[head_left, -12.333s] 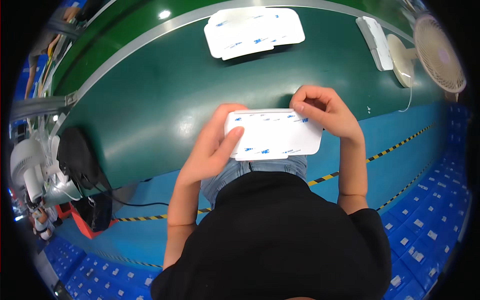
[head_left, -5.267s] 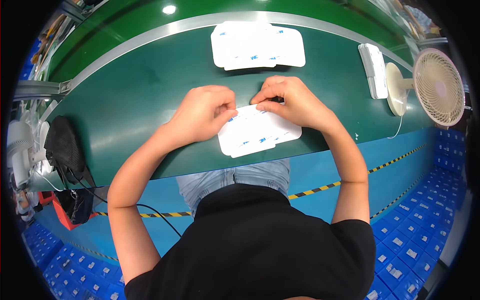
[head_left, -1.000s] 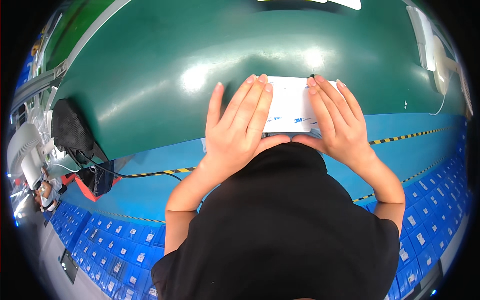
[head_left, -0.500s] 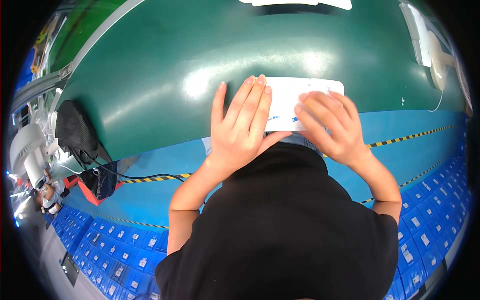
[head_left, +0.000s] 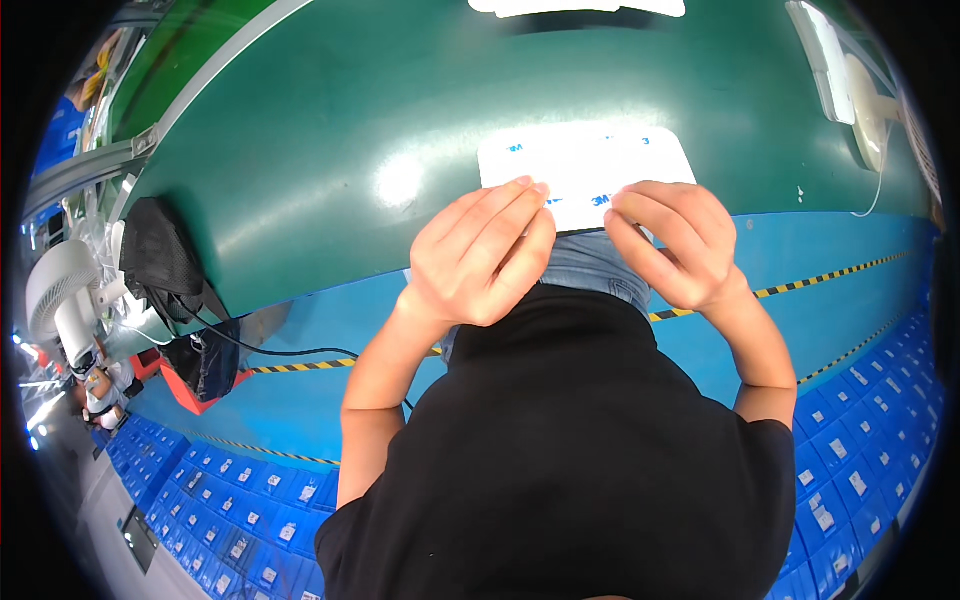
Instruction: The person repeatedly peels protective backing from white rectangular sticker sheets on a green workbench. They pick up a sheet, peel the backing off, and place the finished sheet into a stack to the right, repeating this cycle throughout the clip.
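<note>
A white rectangular panel [head_left: 585, 165] with rounded corners and small blue printed marks lies on the green table, close to its near edge. My left hand [head_left: 485, 250] curls over the panel's near left part, fingertips and thumb drawn together in a pinch. Over the near right part, my right hand [head_left: 680, 240] is pinched in the same way, its fingertips beside a blue mark. Whatever may be between the fingertips of either hand is too small to make out.
More white panels lie at the far edge [head_left: 580, 6] and far right [head_left: 822, 60] of the green table [head_left: 330, 190], near a white fan [head_left: 868, 115]. A black bag [head_left: 160, 255] hangs at the left, its cable trailing. Blue bins [head_left: 250, 500] line the floor behind me.
My left hand has gone from lying flat with spread fingers to a pinch. More of the panel's left side shows. My right hand's fingers have drawn together near its lower edge.
</note>
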{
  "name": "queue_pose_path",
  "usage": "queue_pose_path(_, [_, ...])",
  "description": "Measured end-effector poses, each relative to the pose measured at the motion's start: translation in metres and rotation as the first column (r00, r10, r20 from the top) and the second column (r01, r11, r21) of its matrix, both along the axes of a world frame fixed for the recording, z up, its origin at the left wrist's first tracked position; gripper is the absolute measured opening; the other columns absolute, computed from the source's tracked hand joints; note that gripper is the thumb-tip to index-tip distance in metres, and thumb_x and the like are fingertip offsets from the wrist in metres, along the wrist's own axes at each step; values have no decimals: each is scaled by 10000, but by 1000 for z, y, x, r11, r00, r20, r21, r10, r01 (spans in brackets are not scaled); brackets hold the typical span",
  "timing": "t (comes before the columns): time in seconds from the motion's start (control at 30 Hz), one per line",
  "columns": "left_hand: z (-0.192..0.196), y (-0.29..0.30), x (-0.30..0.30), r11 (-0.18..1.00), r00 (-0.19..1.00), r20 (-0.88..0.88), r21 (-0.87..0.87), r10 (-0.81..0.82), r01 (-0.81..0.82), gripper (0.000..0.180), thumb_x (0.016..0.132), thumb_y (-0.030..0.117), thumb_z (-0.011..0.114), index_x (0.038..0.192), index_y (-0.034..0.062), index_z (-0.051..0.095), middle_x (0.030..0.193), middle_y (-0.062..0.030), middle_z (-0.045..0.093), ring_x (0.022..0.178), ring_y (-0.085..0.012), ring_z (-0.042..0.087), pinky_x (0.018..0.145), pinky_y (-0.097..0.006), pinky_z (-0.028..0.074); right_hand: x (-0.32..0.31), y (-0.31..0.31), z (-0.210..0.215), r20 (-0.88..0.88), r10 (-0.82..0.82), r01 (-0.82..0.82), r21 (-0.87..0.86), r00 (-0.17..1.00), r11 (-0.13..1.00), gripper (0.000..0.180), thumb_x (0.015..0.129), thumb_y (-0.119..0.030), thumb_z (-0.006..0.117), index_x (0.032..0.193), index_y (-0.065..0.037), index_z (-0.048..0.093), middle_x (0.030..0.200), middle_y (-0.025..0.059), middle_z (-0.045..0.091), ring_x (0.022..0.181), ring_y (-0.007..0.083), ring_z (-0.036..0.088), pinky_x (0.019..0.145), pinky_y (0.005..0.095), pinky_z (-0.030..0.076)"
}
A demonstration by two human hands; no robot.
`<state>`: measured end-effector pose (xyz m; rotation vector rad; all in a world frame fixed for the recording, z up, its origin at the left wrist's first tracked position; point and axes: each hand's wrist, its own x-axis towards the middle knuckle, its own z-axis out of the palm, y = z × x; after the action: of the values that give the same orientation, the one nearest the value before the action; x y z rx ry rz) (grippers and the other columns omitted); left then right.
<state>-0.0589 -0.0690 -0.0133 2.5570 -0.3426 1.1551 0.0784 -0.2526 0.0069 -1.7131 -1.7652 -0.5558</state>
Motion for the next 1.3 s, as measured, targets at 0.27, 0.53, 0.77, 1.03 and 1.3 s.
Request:
queue_pose_path(0.27, [2,6,4,998,997,-71,54,-16,20,161,720,-13,735,873,-37,688,903,-135,731,845,-284,739,691,-317,608,3,2,1,58,-35,39,-62,998,997,248,637,-79,670,877,-23,689,858,51,644,784,204,649,642,309,503])
queue_pose_path(0.53, [-5,6,0,1000,993,-115,7,13,-12,221,676,4,731,895,-2,705,900,-79,682,809,-235,700,627,-303,571,1,3,-2,28,-57,60,-127,998,990,265,649,-87,670,908,-28,674,876,55,629,819,212,643,637,316,501])
queue_pose_path(0.77, [-6,5,-1,999,989,-149,-31,17,-22,186,663,28,735,843,33,693,870,-56,660,789,-205,685,599,-285,546,2,6,-4,-109,-62,40,-193,992,980,220,658,-67,670,875,-34,652,805,40,573,763,203,598,623,320,455])
queue_pose_path(1.03, [4,-1,-3,977,932,-362,-191,19,-94,187,691,11,770,828,36,645,922,-57,662,770,-239,625,599,-340,502,10,17,17,-329,-154,-14,-454,932,891,75,715,3,647,755,-39,598,723,69,533,702,255,538,648,379,415])
queue_pose_path(1.3, [28,13,19,981,802,-575,-183,-161,66,192,779,62,735,914,40,601,938,-77,595,853,-295,577,710,-401,482,23,27,28,-414,-144,-117,-543,899,831,64,777,11,670,758,1,610,752,120,584,740,338,591,673,444,475])
